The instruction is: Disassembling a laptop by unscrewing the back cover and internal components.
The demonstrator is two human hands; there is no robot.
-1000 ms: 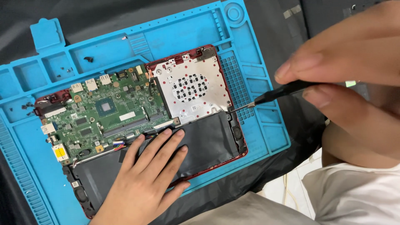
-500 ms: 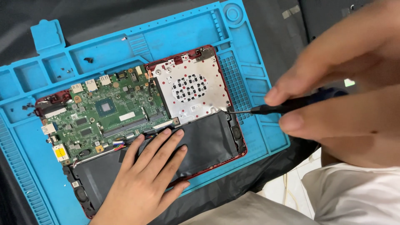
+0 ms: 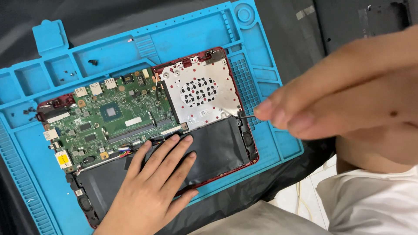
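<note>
Your left hand [image 3: 150, 191] lies flat and open on the black battery [image 3: 217, 150], pinning the opened laptop [image 3: 148, 130] on the blue mat [image 3: 183, 39]. Your right hand [image 3: 348, 91] pinches the screwdriver [image 3: 246, 116]; keep its tip square in the screw at the metal plate's [image 3: 200, 93] four o'clock corner.

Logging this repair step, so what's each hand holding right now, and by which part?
The right hand pinches a screwdriver by its handle, mostly hidden; only the thin tip shows. The left hand holds nothing, lying flat on the battery.
</note>
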